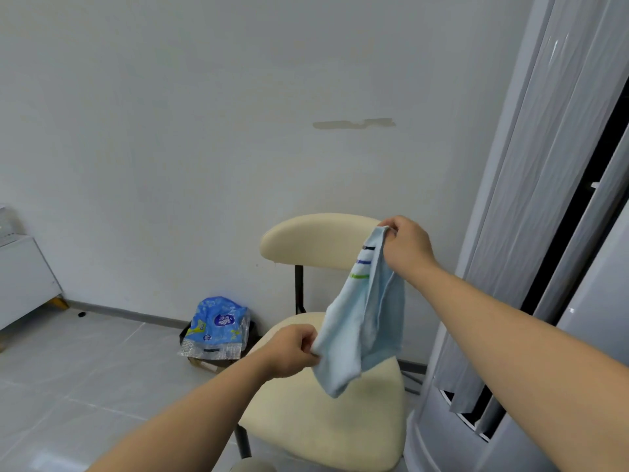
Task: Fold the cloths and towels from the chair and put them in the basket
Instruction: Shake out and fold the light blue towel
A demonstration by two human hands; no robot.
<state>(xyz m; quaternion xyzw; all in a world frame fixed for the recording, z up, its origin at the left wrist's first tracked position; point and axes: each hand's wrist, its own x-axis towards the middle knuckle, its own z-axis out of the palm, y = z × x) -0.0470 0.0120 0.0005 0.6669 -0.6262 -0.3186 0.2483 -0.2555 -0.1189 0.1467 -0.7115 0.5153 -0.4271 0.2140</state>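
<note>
A light blue towel [360,321] with dark, blue and green stripes near one end hangs in the air above the cream chair [326,424]. My right hand [406,248] pinches its upper corner, level with the chair's backrest [313,240]. My left hand [289,350] grips a lower edge of the same towel over the seat. The towel droops between the two hands in loose folds. The chair seat below is bare. No basket is in view.
A blue printed plastic bag [218,327] sits in a dark bin on the grey tiled floor by the wall, left of the chair. A tall white appliance wrapped in plastic [531,301] stands close on the right. A white cabinet [23,274] is at far left.
</note>
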